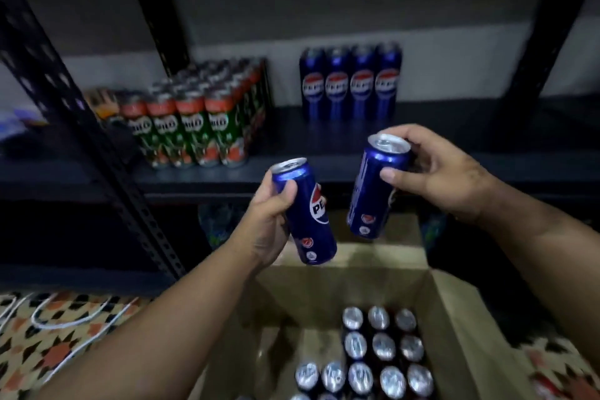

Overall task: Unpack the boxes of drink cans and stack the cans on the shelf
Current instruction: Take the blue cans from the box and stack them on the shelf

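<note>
The dark metal shelving unit (324,153) with perforated black uprights fills the upper view; its board sits at a height my arms can reach from above the box. The open brown cardboard box (454,318) lies below it on a patterned orange, black and cream mat (58,331), flaps spread so the silver tops of the remaining cans (380,351) stand exposed for lifting; its near left part is already empty. On the shelf, a block of green and red Milo cans (194,127) stands at the left, and a row of four upright blue Pepsi cans (350,84) stands against the back wall, well apart from it, leaving room in front, I judge, for more rows. My left hand (269,221) curls round one tilted blue Pepsi can (308,211). My right hand (438,172) pinches a second blue can (376,188) near its rim. Both cans hang between box and shelf, not yet set down.
</note>
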